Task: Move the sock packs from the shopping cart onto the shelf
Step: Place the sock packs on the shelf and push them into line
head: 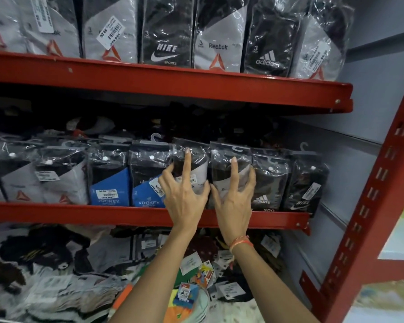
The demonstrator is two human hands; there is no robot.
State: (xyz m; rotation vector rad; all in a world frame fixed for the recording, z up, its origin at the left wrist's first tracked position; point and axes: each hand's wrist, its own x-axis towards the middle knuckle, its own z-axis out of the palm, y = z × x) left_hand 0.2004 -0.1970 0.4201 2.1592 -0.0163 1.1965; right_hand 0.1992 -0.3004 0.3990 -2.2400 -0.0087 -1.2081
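Two black-and-white sock packs in clear plastic wrap stand upright on the red metal middle shelf [79, 213], one in each hand.

The left sock pack [197, 159] is held by the left hand [184, 199]: forefinger straight toward 12 o'clock on its face, other fingers hooked round its 9 o'clock edge. The right hand [233, 201] grips the right sock pack [219, 159] likewise, fingers curled at 3 o'clock. At 9 o'clock stand blue Jockey packs [110, 183], at 3 a black Adidas pack [266, 183].

On the red metal middle shelf [103, 213] my left hand [184, 197] holds one clear-wrapped sock pack [199, 155]; my right hand [233, 201] holds a second clear-wrapped pack [221, 157], just right of it.
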